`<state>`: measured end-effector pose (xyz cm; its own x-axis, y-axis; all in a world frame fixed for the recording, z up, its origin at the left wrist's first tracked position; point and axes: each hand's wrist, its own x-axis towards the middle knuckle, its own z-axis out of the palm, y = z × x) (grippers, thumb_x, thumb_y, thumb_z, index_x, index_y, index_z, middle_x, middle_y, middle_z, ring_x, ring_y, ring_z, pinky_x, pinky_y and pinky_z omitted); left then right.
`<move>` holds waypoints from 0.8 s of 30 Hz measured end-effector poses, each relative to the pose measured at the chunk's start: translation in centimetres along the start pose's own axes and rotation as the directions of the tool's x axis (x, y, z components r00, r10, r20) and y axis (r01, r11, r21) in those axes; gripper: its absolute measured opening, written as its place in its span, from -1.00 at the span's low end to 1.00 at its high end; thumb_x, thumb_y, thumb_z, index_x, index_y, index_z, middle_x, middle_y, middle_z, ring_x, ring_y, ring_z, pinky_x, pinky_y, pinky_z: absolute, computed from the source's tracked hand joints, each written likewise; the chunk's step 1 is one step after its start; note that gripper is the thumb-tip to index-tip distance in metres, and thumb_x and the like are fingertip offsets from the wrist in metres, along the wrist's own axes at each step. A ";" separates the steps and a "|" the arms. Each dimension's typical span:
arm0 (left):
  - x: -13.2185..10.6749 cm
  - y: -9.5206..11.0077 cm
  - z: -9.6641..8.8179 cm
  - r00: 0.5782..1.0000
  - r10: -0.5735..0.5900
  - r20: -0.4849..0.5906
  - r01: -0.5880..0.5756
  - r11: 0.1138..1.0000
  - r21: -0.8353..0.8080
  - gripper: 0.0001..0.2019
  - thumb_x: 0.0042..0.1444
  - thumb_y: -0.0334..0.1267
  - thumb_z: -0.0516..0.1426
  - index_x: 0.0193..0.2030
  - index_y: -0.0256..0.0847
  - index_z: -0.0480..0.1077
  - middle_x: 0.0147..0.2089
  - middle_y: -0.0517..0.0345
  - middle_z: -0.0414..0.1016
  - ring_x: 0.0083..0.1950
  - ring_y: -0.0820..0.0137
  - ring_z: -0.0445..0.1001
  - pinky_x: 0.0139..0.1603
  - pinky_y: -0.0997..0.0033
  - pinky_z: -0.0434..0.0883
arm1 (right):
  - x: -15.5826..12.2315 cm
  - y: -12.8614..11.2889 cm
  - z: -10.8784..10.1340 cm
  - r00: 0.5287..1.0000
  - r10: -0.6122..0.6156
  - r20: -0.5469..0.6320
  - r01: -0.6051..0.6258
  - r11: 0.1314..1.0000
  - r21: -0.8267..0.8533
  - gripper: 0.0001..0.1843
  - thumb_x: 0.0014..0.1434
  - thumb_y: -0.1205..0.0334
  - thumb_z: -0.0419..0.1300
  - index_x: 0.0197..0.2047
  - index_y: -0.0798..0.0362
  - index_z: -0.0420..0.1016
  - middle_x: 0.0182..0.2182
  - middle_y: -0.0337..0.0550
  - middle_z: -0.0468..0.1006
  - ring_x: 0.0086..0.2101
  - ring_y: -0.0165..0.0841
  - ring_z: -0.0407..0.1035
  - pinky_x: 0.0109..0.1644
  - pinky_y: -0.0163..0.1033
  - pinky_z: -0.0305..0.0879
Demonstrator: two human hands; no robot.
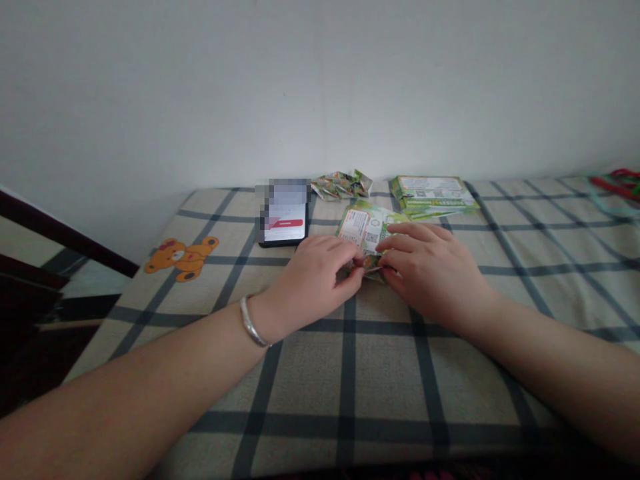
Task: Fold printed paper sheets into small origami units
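A green and white printed packet (371, 230) with a QR code lies flat on the checked cloth, partly hidden under my fingers. At its near edge, my left hand (326, 270) is closed in a pinch, a silvery bangle on its wrist. From the other side my right hand (429, 267) rests its fingers over the packet and pinches the same edge with thumb and forefinger. A small patterned piece shows between the two hands; whether it is part of the packet or a separate sachet I cannot tell.
A phone (284, 217) with a lit screen lies left of the packet. Behind are crumpled green sachets (343, 185) and, to the right, a green box (434, 193). A teddy bear picture (181, 258) sits near the table's left edge. A wall stands behind; red cords (620, 183) lie far right.
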<state>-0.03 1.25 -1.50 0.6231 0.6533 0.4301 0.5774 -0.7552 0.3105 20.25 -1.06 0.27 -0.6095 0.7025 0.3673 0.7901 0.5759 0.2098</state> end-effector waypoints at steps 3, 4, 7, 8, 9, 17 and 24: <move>0.0 0.1 0.0 1.000 0.024 0.003 -0.024 1.000 0.006 -0.95 0.19 -0.33 0.10 -0.23 -0.23 0.37 -0.22 0.13 0.47 -0.12 0.32 0.41 -0.02 0.25 0.31 | 0.2 -0.1 0.0 1.000 0.009 0.030 -0.009 1.000 -0.008 -0.86 0.19 0.36 0.16 -0.34 0.07 0.56 -0.22 -0.11 0.62 0.00 -0.11 0.39 0.02 -0.06 0.26; 0.0 0.1 0.0 0.999 0.034 0.001 -0.034 0.999 0.008 -0.94 0.19 -0.34 0.09 -0.22 -0.24 0.38 -0.21 0.12 0.47 -0.10 0.31 0.41 0.00 0.25 0.31 | 0.2 -0.1 0.0 0.999 0.014 0.040 -0.014 1.000 -0.010 -0.86 0.19 0.36 0.15 -0.32 0.08 0.56 -0.22 -0.11 0.62 -0.01 -0.12 0.39 0.02 -0.06 0.25; -0.1 0.1 0.0 0.995 0.096 0.005 -0.096 0.995 0.013 -0.89 0.23 -0.34 0.07 -0.19 -0.22 0.42 -0.16 0.13 0.49 -0.06 0.32 0.41 0.02 0.24 0.31 | 0.3 0.1 0.0 0.998 0.033 0.058 -0.033 0.999 0.004 -0.85 0.22 0.33 0.14 -0.30 0.07 0.56 -0.22 -0.13 0.62 0.00 -0.14 0.38 0.05 -0.07 0.23; -0.1 0.0 -0.1 0.993 0.115 0.002 -0.115 0.993 0.019 -0.88 0.24 -0.33 0.07 -0.18 -0.21 0.43 -0.13 0.12 0.49 -0.06 0.31 0.41 0.02 0.23 0.31 | 0.3 0.2 -0.1 0.997 0.037 0.063 -0.038 0.999 0.015 -0.84 0.22 0.31 0.15 -0.30 0.07 0.57 -0.21 -0.14 0.62 0.01 -0.14 0.37 0.06 -0.07 0.22; -0.1 0.0 -0.1 0.992 0.127 0.003 -0.127 0.992 0.025 -0.87 0.24 -0.33 0.06 -0.19 -0.20 0.45 -0.12 0.12 0.49 -0.06 0.31 0.41 0.02 0.23 0.32 | 0.3 0.3 -0.2 0.997 0.038 0.067 -0.040 0.999 0.029 -0.84 0.22 0.29 0.15 -0.31 0.06 0.57 -0.21 -0.14 0.61 0.02 -0.13 0.37 0.08 -0.06 0.21; 0.0 0.1 -0.5 0.983 0.178 -0.040 -0.173 0.979 0.112 -0.83 0.20 -0.39 0.09 -0.17 -0.12 0.50 -0.01 0.14 0.47 0.01 0.28 0.38 0.11 0.16 0.29 | 0.7 1.0 -0.4 0.997 0.033 0.077 -0.043 0.990 0.134 -0.83 0.17 0.24 0.18 -0.38 0.05 0.57 -0.35 -0.14 0.59 -0.13 -0.16 0.42 0.03 -0.06 0.24; 0.1 0.1 -0.7 0.993 0.115 -0.027 -0.109 0.979 0.170 -0.91 0.20 -0.30 0.12 -0.28 -0.18 0.46 -0.14 0.18 0.51 -0.07 0.29 0.40 0.07 0.17 0.27 | 0.2 2.7 0.3 1.000 0.001 -0.006 0.001 0.927 0.375 -0.82 0.12 0.09 0.29 -0.34 0.02 0.62 -0.32 -0.10 0.60 -0.17 -0.21 0.44 -0.04 -0.12 0.31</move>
<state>-0.26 1.23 -0.79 0.6711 0.5603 0.4856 0.5871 -0.8015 0.1134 22.22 0.78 0.60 -0.6081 0.7008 0.3730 0.7078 0.6914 -0.1450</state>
